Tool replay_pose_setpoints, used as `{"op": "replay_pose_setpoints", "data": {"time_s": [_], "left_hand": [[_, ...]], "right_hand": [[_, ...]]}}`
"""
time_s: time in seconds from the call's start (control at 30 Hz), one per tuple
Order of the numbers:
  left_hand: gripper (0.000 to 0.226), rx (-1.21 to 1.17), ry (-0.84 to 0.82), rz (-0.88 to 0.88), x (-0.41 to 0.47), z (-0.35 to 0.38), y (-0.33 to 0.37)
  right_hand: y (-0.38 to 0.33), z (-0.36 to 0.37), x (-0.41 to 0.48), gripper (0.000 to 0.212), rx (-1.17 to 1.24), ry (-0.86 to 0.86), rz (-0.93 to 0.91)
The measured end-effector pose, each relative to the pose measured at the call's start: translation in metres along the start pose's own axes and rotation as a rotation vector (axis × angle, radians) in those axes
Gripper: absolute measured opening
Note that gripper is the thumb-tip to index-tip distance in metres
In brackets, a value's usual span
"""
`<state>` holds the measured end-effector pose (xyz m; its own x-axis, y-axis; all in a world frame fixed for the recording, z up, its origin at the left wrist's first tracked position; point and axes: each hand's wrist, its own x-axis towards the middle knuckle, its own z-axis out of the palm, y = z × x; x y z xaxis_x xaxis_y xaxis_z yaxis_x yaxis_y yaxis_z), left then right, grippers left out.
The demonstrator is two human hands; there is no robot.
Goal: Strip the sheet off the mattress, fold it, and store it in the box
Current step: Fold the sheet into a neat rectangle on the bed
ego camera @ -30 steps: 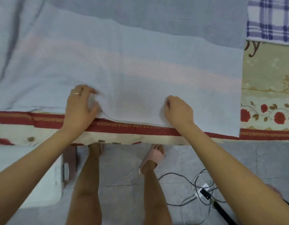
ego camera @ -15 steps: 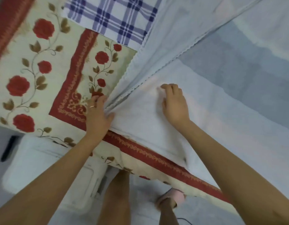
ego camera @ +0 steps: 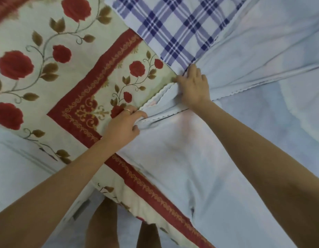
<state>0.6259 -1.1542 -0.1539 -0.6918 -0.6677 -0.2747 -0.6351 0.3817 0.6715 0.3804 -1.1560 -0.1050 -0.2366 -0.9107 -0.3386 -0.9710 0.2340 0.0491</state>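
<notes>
The pale blue sheet (ego camera: 199, 167) lies partly folded over the right side of the rose-patterned mattress (ego camera: 65, 83), its scalloped edges bunched at a corner near the middle. My left hand (ego camera: 122, 126) pinches that bunched corner with curled fingers. A little farther up the same edge, my right hand (ego camera: 194, 86) grips the gathered layers. A white box (ego camera: 20, 172) stands on the floor beside the bed at the lower left, partly hidden by my left arm.
A blue-and-white plaid cloth (ego camera: 173, 29) lies on the mattress above my right hand. The mattress's red border runs diagonally down to the bottom edge. My legs stand on the floor below the mattress side.
Both hands have travelled along the sheet's edge to its corner. My right hand went from lying on the sheet to gripping the gathered edge farther up.
</notes>
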Motion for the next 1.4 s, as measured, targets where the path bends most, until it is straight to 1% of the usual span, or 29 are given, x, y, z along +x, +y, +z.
{"op": "replay_pose_setpoints", "data": {"time_s": [0.03, 0.1, 0.17, 0.2, 0.27, 0.3, 0.37, 0.4, 0.47, 0.5, 0.57, 0.63, 0.7, 0.73, 0.8, 0.87, 0.9, 0.97, 1.07, 1.1, 1.17, 1.23, 1.33, 1.4], "left_hand": [[0.04, 0.008, 0.025, -0.003, -0.002, 0.0, -0.003], [0.028, 0.025, 0.063, -0.011, -0.006, 0.0, -0.007], [0.02, 0.054, 0.092, -0.006, -0.012, -0.001, -0.011], [0.024, 0.063, 0.096, 0.005, -0.015, -0.002, -0.012], [0.027, 0.104, 0.075, 0.049, -0.018, -0.003, -0.013], [0.022, 0.123, 0.077, 0.047, -0.02, -0.003, -0.014], [0.011, 0.071, 0.105, -0.026, -0.022, -0.004, -0.017], [0.009, 0.026, 0.127, -0.072, -0.021, -0.005, -0.019], [0.008, -0.023, 0.148, -0.155, -0.022, -0.007, -0.024], [0.009, -0.014, 0.142, -0.167, -0.021, -0.007, -0.026], [0.013, -0.002, 0.133, -0.192, -0.02, -0.005, -0.027], [0.018, -0.01, 0.17, -0.213, -0.02, -0.004, -0.024], [0.013, -0.004, 0.207, -0.219, -0.023, 0.0, -0.021], [0.01, 0.004, 0.222, -0.228, -0.025, 0.001, -0.02], [0.011, -0.004, 0.264, -0.284, -0.032, 0.003, -0.019], [0.013, -0.041, 0.303, -0.326, -0.039, 0.005, -0.019], [0.014, -0.039, 0.32, -0.336, -0.042, 0.005, -0.018], [0.017, -0.017, 0.341, -0.35, -0.047, 0.007, -0.017], [0.019, -0.005, 0.366, -0.37, -0.049, 0.011, -0.016], [0.02, 0.003, 0.377, -0.378, -0.049, 0.012, -0.016], [0.021, 0.024, 0.391, -0.391, -0.05, 0.014, -0.015], [0.022, 0.034, 0.404, -0.408, -0.053, 0.016, -0.014], [0.021, 0.004, 0.424, -0.443, -0.058, 0.019, -0.011], [0.021, -0.087, 0.455, -0.5, -0.059, 0.019, -0.008]], "right_hand": [[0.001, -0.001, 0.008, 0.041, -0.085, -0.007, -0.064], [0.003, -0.005, 0.019, 0.029, -0.115, 0.002, -0.133], [0.004, -0.012, 0.028, 0.016, -0.023, -0.056, -0.133], [0.002, -0.017, 0.035, 0.013, 0.046, -0.102, -0.136], [-0.002, -0.023, 0.046, 0.013, 0.177, -0.233, -0.141], [-0.006, -0.025, 0.054, 0.012, 0.201, -0.292, -0.16], [-0.013, -0.026, 0.068, 0.018, 0.169, -0.351, -0.22], [-0.015, -0.026, 0.072, 0.021, 0.135, -0.351, -0.257], [-0.02, -0.019, 0.079, 0.023, 0.081, -0.305, -0.328], [-0.021, -0.016, 0.079, 0.023, 0.069, -0.247, -0.335], [-0.021, -0.004, 0.077, 0.02, 0.069, -0.074, -0.312], [-0.023, 0.004, 0.073, 0.016, 0.008, 0.08, -0.275], [-0.021, 0.006, 0.066, 0.017, -0.021, 0.168, -0.255], [-0.019, 0.007, 0.059, 0.019, 0.032, 0.196, -0.287], [-0.011, 0.012, 0.033, 0.028, 0.151, 0.207, -0.431], [0.005, 0.021, -0.001, 0.038, 0.123, 0.124, -0.546], [0.017, 0.026, -0.016, 0.04, 0.081, 0.078, -0.57], [0.039, 0.031, -0.035, 0.037, 0.005, 0.043, -0.552], [0.058, 0.032, -0.034, 0.02, -0.063, 0.09, -0.42], [0.06, 0.031, -0.029, 0.018, -0.096, 0.092, -0.397], [0.061, 0.029, -0.019, 0.019, -0.136, 0.059, -0.393], [0.061, 0.024, -0.01, 0.018, -0.133, 0.074, -0.394], [0.065, 0.018, -0.002, 0.02, -0.122, 0.07, -0.324], [0.064, 0.015, 0.005, 0.022, -0.067, 0.043, -0.246]]}}
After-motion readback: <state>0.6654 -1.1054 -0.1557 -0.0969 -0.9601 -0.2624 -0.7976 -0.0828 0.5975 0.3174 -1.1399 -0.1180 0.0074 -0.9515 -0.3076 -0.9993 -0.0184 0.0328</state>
